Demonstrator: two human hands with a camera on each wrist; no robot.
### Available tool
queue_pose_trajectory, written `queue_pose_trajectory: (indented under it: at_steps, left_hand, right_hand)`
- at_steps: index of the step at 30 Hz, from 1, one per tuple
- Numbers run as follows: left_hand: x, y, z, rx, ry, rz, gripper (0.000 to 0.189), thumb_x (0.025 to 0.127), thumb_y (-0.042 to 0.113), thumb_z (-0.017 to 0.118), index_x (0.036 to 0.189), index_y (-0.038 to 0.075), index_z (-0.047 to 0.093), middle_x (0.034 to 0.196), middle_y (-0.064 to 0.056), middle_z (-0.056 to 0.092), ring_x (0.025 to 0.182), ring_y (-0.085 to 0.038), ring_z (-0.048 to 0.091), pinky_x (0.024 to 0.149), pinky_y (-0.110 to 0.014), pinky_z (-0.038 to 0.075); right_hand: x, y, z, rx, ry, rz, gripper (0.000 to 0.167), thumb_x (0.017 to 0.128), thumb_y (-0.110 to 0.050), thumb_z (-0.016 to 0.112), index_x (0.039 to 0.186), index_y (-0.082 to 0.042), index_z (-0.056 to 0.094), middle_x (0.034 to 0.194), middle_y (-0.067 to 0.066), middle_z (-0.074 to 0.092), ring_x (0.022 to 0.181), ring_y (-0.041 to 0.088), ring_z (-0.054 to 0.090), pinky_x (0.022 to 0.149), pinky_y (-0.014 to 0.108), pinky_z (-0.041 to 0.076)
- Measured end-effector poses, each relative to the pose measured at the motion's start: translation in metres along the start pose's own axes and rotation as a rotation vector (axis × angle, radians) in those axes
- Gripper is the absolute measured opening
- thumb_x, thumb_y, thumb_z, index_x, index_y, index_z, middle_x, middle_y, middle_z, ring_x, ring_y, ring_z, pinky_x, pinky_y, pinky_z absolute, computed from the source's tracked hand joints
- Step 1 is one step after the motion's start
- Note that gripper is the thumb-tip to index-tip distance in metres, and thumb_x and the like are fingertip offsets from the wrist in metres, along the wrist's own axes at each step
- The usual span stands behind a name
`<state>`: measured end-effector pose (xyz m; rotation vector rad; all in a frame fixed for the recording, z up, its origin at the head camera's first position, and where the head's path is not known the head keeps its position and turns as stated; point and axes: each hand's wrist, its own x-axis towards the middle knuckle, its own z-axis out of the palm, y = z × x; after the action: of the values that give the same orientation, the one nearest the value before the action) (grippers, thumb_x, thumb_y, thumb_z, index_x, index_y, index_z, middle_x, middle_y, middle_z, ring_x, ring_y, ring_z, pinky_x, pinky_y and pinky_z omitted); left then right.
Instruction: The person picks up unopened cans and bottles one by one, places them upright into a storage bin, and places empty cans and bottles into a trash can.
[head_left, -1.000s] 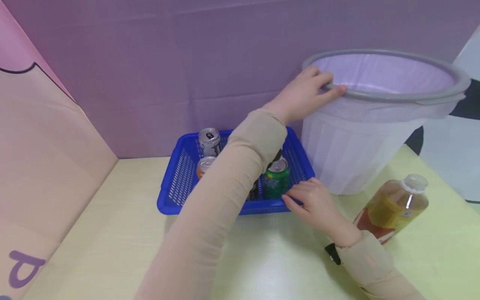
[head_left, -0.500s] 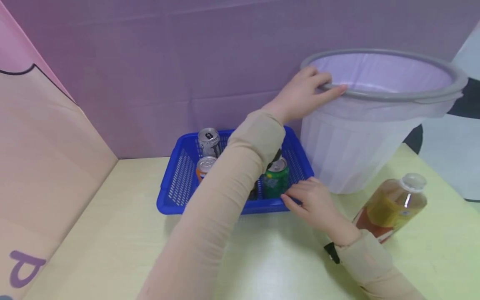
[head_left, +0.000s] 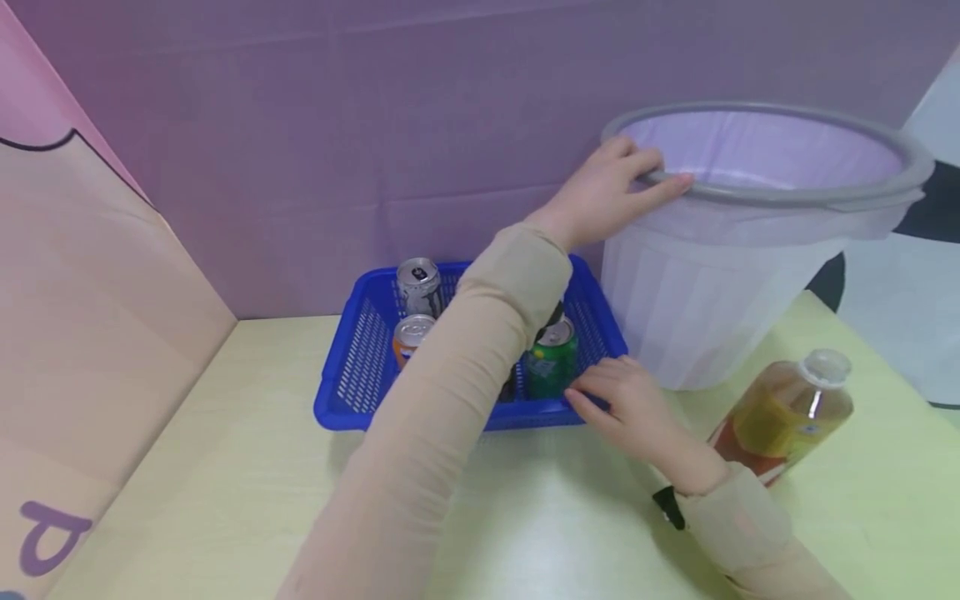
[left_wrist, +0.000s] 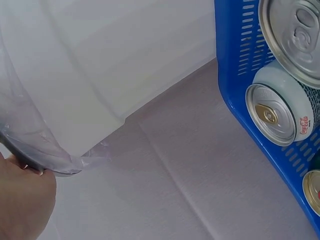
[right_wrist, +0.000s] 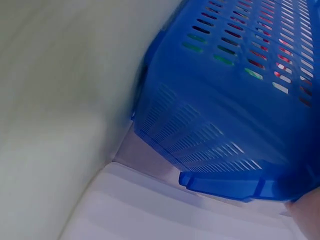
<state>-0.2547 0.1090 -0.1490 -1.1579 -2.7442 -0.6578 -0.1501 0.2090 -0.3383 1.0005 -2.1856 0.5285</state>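
Note:
In the head view my left hand (head_left: 600, 196) grips the grey rim (head_left: 795, 195) of a white, bag-lined trash bin (head_left: 697, 292), thumb outside and fingers over the edge. My right hand (head_left: 633, 408) holds the near right corner of a blue plastic basket (head_left: 341, 358). Inside the basket stand drink cans: a silver can (head_left: 418, 287), an orange can (head_left: 408, 332) and a green can (head_left: 552, 367). My left forearm hides part of the basket. A pale Coca-Cola can (left_wrist: 275, 112) also shows in the left wrist view. The right wrist view catches the basket's slotted underside (right_wrist: 215, 105).
A bottle (head_left: 783, 417) of amber drink, apparently uncapped, stands right of my right hand on the pale tabletop (head_left: 247, 467). A purple backdrop (head_left: 300, 150) closes off the rear. On the left rises a pink and beige panel (head_left: 90, 292).

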Motion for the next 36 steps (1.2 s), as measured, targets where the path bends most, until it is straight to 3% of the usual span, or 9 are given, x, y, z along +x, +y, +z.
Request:
queue_pose_trajectory:
  at_steps: [5, 10, 17, 24, 29, 31, 33, 36]
  left_hand:
    - [-0.001, 0.001, 0.0, -0.002, -0.005, 0.001, 0.053, 0.096, 0.057, 0.038, 0.136, 0.025, 0.047, 0.13, 0.003, 0.039, 0.113, -0.006, 0.037, 0.097, -0.014, 0.033]
    - [0.0, -0.001, 0.0, -0.007, 0.011, 0.004, 0.051, 0.096, 0.057, 0.038, 0.134, 0.025, 0.049, 0.13, 0.003, 0.039, 0.114, -0.007, 0.037, 0.098, -0.015, 0.032]
    - [-0.001, -0.003, 0.001, -0.024, 0.027, 0.008, 0.048, 0.096, 0.056, 0.039, 0.131, 0.025, 0.051, 0.128, 0.003, 0.04, 0.113, -0.007, 0.037, 0.096, -0.015, 0.033]
    - [-0.002, -0.003, 0.002, -0.041, 0.032, 0.005, 0.046, 0.096, 0.056, 0.039, 0.127, 0.026, 0.053, 0.123, 0.003, 0.04, 0.11, -0.007, 0.036, 0.094, -0.015, 0.033]
    - [-0.002, -0.003, 0.002, -0.045, 0.035, 0.005, 0.045, 0.096, 0.056, 0.039, 0.126, 0.026, 0.053, 0.124, 0.003, 0.04, 0.11, -0.007, 0.037, 0.094, -0.015, 0.034]
    - [-0.002, -0.003, 0.002, -0.048, 0.035, 0.002, 0.045, 0.096, 0.056, 0.039, 0.127, 0.026, 0.053, 0.125, 0.004, 0.04, 0.11, -0.007, 0.037, 0.093, -0.016, 0.034]
    - [-0.002, -0.003, 0.002, -0.049, 0.036, 0.001, 0.045, 0.096, 0.056, 0.04, 0.126, 0.025, 0.054, 0.124, 0.004, 0.04, 0.111, -0.007, 0.037, 0.093, -0.016, 0.034]
    - [-0.002, -0.003, 0.002, -0.049, 0.042, 0.002, 0.045, 0.096, 0.055, 0.04, 0.126, 0.025, 0.054, 0.123, 0.004, 0.041, 0.11, -0.007, 0.037, 0.093, -0.015, 0.034]
  right_hand:
    - [0.003, -0.001, -0.01, 0.072, 0.012, 0.007, 0.041, 0.1, -0.032, 0.044, 0.075, -0.009, 0.069, 0.07, -0.004, 0.065, 0.065, 0.01, 0.055, 0.061, 0.03, 0.044]
    - [0.01, -0.002, -0.024, 0.083, 0.043, -0.04, 0.049, 0.102, -0.037, 0.037, 0.075, -0.009, 0.067, 0.07, -0.003, 0.065, 0.065, 0.012, 0.056, 0.061, 0.031, 0.045]
    - [0.013, 0.0, -0.052, 0.105, 0.046, -0.061, 0.043, 0.101, -0.033, 0.041, 0.077, -0.009, 0.067, 0.07, -0.003, 0.065, 0.065, 0.012, 0.057, 0.063, 0.024, 0.046]
    - [0.01, -0.004, -0.091, 0.07, -0.016, 0.071, 0.023, 0.097, -0.022, 0.054, 0.082, -0.011, 0.068, 0.078, -0.005, 0.067, 0.076, 0.009, 0.058, 0.077, 0.016, 0.043]
    - [0.005, -0.003, -0.111, 0.017, 0.024, 0.134, 0.021, 0.095, -0.021, 0.058, 0.085, -0.007, 0.07, 0.08, 0.002, 0.069, 0.085, 0.0, 0.057, 0.086, 0.007, 0.038]
    - [0.003, -0.001, -0.119, 0.004, 0.045, 0.17, 0.015, 0.092, -0.015, 0.061, 0.086, -0.004, 0.07, 0.082, 0.004, 0.07, 0.087, -0.007, 0.055, 0.082, 0.006, 0.04]
    - [0.0, 0.0, -0.126, -0.021, 0.066, 0.226, 0.008, 0.088, -0.008, 0.064, 0.089, -0.003, 0.071, 0.086, -0.003, 0.07, 0.091, -0.015, 0.052, 0.079, 0.003, 0.04]
    - [-0.005, 0.003, -0.137, -0.047, 0.095, 0.326, 0.011, 0.086, -0.003, 0.064, 0.095, -0.001, 0.071, 0.094, -0.026, 0.063, 0.093, -0.021, 0.048, 0.078, 0.001, 0.038]
